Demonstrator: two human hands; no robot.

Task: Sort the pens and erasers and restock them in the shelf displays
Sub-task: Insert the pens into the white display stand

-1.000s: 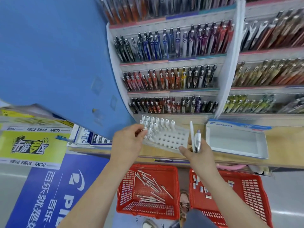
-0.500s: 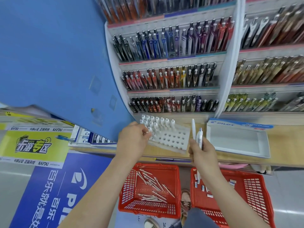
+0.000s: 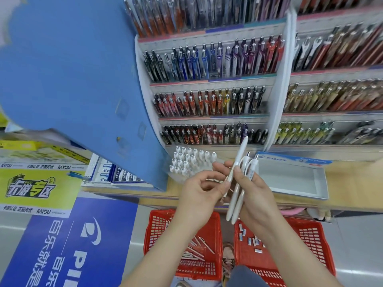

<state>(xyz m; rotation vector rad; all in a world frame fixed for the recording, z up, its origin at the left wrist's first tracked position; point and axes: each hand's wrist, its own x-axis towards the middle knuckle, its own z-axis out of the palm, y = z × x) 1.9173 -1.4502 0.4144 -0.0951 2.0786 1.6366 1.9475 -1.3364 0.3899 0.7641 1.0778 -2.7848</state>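
Pens (image 3: pixel 209 63) in many colours stand in rows on the shelf displays (image 3: pixel 211 80) that rise behind the table (image 3: pixel 352 183); a big blue panel (image 3: pixel 68 69) leans over the table's left end; two red baskets sit on the floor below the table's front edge, the left basket (image 3: pixel 157 235) with loose pens (image 3: pixel 199 249) lying in it, the right basket (image 3: pixel 310 245) with small erasers (image 3: pixel 248 239) scattered in it; an open white box (image 3: pixel 319 183) lies on the table toward its right; a clear holder tray (image 3: pixel 192 160) with white-capped pens standing in its back rows sits near the table's middle; both hands are held up before the table's front edge, above the baskets; the right hand (image 3: pixel 257 195) has its grip closed round a bundle of white pens (image 3: pixel 238 172), held upright with clips uppermost; the left hand (image 3: pixel 199 195), fingers curled, pinches the tallest pen of that bundle between thumb and forefinger.
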